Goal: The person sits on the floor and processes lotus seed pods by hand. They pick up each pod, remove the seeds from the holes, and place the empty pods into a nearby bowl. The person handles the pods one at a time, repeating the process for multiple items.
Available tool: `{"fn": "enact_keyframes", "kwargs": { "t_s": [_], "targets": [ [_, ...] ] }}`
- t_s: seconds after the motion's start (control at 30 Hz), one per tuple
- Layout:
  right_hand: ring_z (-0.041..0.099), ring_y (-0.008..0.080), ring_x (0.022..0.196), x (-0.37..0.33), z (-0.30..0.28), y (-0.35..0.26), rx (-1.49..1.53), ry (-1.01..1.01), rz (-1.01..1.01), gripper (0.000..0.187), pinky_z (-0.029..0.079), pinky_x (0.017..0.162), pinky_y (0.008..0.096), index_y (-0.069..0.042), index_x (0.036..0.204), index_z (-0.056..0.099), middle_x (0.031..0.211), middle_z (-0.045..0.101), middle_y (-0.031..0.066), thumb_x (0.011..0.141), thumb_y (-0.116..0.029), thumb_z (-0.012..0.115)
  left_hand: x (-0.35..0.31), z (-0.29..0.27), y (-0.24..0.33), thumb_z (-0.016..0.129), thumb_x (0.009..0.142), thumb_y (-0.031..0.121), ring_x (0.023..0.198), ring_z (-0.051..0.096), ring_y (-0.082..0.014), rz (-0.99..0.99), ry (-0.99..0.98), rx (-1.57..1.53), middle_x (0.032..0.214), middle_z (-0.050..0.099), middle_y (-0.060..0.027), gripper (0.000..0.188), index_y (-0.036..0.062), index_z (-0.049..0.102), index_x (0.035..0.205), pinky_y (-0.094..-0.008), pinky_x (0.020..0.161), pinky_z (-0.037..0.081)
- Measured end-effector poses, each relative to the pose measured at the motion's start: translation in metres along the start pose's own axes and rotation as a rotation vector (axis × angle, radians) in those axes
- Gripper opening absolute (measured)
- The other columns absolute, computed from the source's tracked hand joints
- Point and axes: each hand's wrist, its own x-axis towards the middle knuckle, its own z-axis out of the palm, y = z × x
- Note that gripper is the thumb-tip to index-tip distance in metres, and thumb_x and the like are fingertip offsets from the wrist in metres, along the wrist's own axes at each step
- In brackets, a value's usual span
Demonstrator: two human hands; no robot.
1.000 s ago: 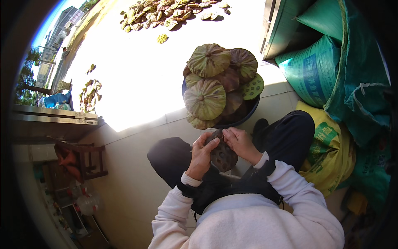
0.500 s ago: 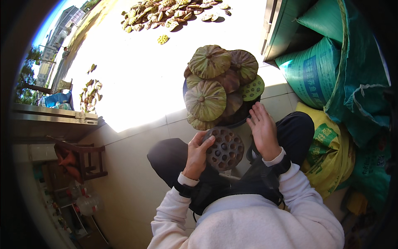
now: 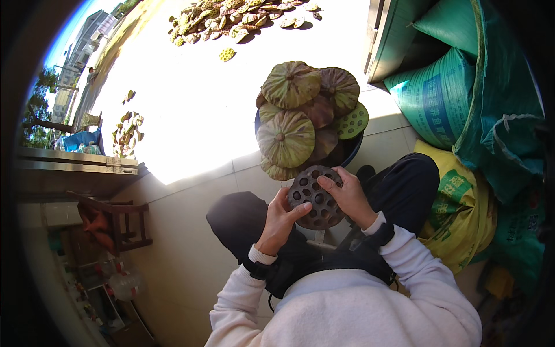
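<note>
A dark brown lotus seed pod (image 3: 316, 198) is held between my two hands above my lap, its holed face turned up toward me. Seeds still show in some of the holes. My left hand (image 3: 281, 221) grips the pod's left edge, thumb across the face. On its upper right edge my right hand (image 3: 350, 198) is closed, with the thumb pressed onto the face near a hole. Just beyond, a dark tub (image 3: 357, 147) is heaped with green-brown lotus pods (image 3: 286, 134), most lying stem side up; one green pod (image 3: 352, 121) shows its holes.
More lotus pods (image 3: 222, 20) lie on the sunlit ground beyond the doorway, with a smaller cluster (image 3: 127, 133) farther left. Green woven sacks (image 3: 430, 95) and a yellow sack (image 3: 457, 208) stand close on my right. A wooden chair (image 3: 124, 222) is at the left.
My right hand, open and apart from the pod before, has come left and taken hold of its upper right edge. The pod has risen slightly and my left thumb has moved further over its face.
</note>
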Motion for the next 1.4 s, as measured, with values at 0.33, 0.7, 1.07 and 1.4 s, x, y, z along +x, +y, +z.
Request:
{"fn": "enact_keyframes", "kwargs": {
  "t_s": [0.33,0.7,1.07,1.4],
  "targets": [
    [0.065,0.0161,0.069,0.002,0.004,0.004,0.813,-0.186,0.558,0.028,0.052,0.065,0.0289,0.0,0.105,0.065,0.086,0.07,0.0077,0.092,-0.025,0.066,0.008,-0.003,-0.002,0.075,0.078,0.0,0.09,0.066,-0.0164,-0.039,-0.084,-0.26,0.103,0.068,-0.011,0.042,-0.0054,0.057,0.115,-0.0298,0.085,0.053],
    [0.06,0.0334,0.057,-0.022,0.014,-0.014,-0.577,-0.025,-0.414,0.033,0.046,0.05,0.0412,-0.006,0.082,0.053,0.062,0.057,0.0102,0.088,-0.036,0.068,0.006,-0.01,-0.008,0.074,0.08,0.0,0.091,0.065,-0.0157,-0.025,0.033,-0.212,0.103,0.067,-0.0096,0.038,-0.0027,0.057,0.114,-0.0292,0.083,0.053],
    [0.062,0.0319,0.059,-0.019,0.013,-0.007,-0.574,-0.089,-0.382,0.036,0.046,0.048,0.0412,-0.008,0.075,0.053,0.064,0.059,0.0106,0.089,-0.039,0.064,0.01,-0.02,-0.02,0.072,0.082,0.001,0.091,0.065,-0.0151,-0.049,-0.086,-0.337,0.104,0.066,-0.0083,0.036,-0.0001,0.057,0.114,-0.029,0.083,0.053],
    [0.06,0.0306,0.056,-0.02,0.013,0.001,-0.494,-0.047,-0.41,0.028,0.046,0.049,0.0387,-0.007,0.073,0.056,0.062,0.058,0.0108,0.087,-0.029,0.067,0.013,-0.019,-0.024,0.067,0.086,0.006,0.098,0.063,-0.0159,-0.078,-0.115,-0.376,0.109,0.065,-0.0082,0.037,-0.0009,0.054,0.12,-0.03,0.088,0.051]
  ]
}}
